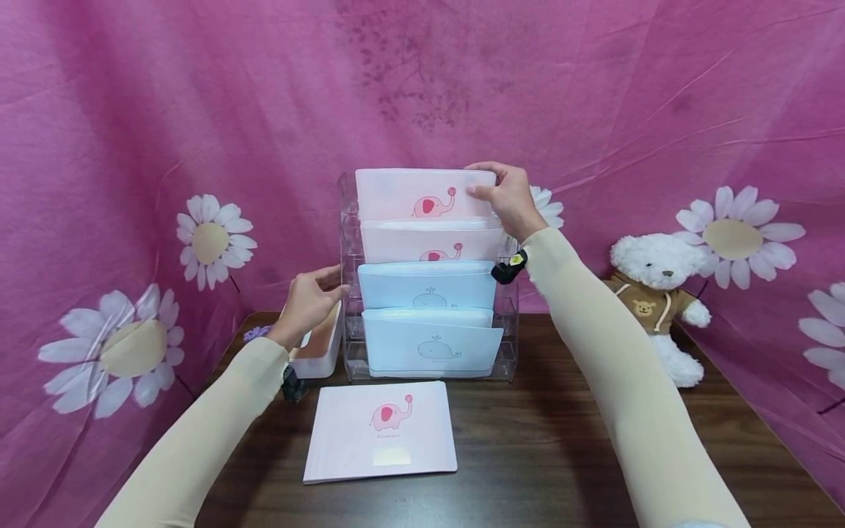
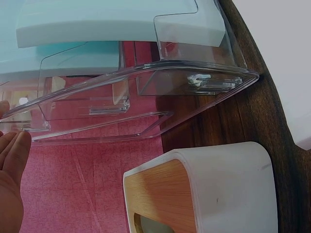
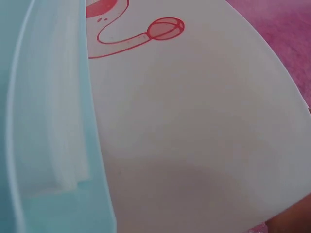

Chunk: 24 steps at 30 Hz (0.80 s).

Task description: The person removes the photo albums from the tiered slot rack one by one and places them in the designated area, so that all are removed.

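Note:
A clear plastic tiered file rack (image 1: 350, 323) stands upright on the table. My left hand (image 1: 310, 304) pinches its left side edge; the left wrist view shows fingers (image 2: 14, 155) on both sides of the clear wall (image 2: 146, 75). At the top right corner of the rear pink elephant folder (image 1: 396, 194), my right hand (image 1: 508, 194) grips with the thumb in front and fingers behind. This folder sits in the top tier. Below it are another pink folder (image 1: 396, 246) and two blue whale folders (image 1: 389, 286). In the right wrist view, the right hand is mostly hidden behind a pink folder (image 3: 194, 121).
A pink elephant folder (image 1: 376, 462) lies flat before the rack. Left of the rack is a white box with a wooden lid (image 1: 320, 363), near a purple flower (image 1: 256, 334). A white teddy bear (image 1: 653, 308) sits at the right. Pink cloth (image 1: 422, 81) hangs behind.

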Available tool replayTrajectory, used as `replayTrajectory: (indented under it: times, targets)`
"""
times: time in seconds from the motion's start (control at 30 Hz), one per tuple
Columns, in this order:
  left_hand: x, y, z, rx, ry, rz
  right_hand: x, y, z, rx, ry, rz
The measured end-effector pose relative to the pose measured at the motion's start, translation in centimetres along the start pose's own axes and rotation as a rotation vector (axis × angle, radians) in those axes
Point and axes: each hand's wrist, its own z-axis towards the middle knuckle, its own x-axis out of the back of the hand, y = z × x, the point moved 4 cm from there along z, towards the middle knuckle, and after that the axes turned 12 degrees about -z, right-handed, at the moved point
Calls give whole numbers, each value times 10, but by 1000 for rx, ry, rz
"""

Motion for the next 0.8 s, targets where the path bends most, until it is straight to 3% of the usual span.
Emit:
replayTrajectory:
  times: [0.5, 0.8]
  targets:
    - [-2, -1, 0, 5, 3, -3, 7, -14, 0, 27, 64, -55]
    - [-2, 0, 1, -13, 7, -10, 20, -29, 0, 21, 144, 50]
